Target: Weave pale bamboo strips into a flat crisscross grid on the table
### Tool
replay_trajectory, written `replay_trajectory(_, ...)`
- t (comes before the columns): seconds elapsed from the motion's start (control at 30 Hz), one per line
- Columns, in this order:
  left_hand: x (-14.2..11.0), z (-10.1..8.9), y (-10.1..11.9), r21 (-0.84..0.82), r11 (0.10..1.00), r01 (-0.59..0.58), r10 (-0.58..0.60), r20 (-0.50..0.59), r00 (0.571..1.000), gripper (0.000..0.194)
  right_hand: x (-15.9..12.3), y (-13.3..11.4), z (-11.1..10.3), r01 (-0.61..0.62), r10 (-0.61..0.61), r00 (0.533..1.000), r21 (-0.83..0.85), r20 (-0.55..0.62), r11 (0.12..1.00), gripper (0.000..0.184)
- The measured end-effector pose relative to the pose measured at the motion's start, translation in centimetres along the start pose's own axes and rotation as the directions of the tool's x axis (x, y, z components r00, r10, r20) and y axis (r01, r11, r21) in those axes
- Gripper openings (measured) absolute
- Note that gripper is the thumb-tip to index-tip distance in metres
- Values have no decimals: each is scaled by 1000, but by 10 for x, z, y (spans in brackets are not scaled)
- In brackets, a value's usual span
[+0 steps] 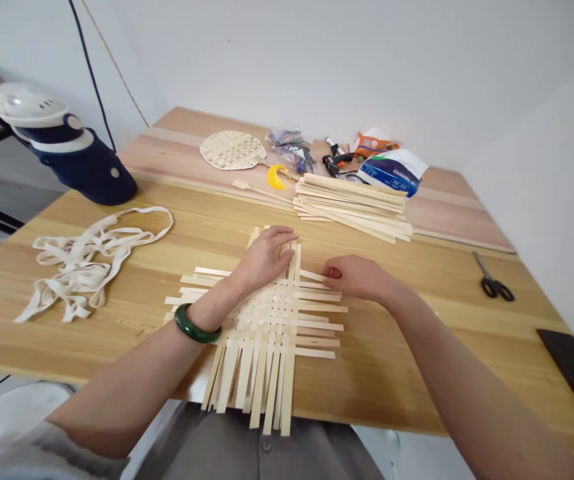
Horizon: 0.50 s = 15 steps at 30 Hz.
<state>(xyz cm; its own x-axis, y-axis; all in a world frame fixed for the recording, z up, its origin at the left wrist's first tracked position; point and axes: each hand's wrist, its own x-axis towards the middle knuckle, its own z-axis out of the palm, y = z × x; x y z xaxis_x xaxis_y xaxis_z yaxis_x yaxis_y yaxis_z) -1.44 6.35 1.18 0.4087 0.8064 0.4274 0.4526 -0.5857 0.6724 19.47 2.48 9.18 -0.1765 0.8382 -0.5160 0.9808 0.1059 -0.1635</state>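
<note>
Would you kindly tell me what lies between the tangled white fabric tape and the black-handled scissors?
The head view shows a pale woven-strip mat, plus the left hand and right hand.

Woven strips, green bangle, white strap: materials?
Woven strips: likely bamboo or thin wood, seemingly unvarnished; pale, flat, straight-edged.
Green bangle: polished, judging by bright highlights; could be jade, glass or plastic, can't tell.
White strap: probably fabric, maybe cotton; limp loops, matte surface.
</note>
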Motion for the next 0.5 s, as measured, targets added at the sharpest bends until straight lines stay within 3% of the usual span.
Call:
replay_trajectory(0.17,-17,13,-9,5,1000,-21,21,38,999,36,6,-15,3,68,-68,998,-23,-8,997,10)
replay_trajectory(0.5,-23,18,-15,16,995,-95,95,16,995,40,23,-17,23,130,-100,983,195,-157,972,16)
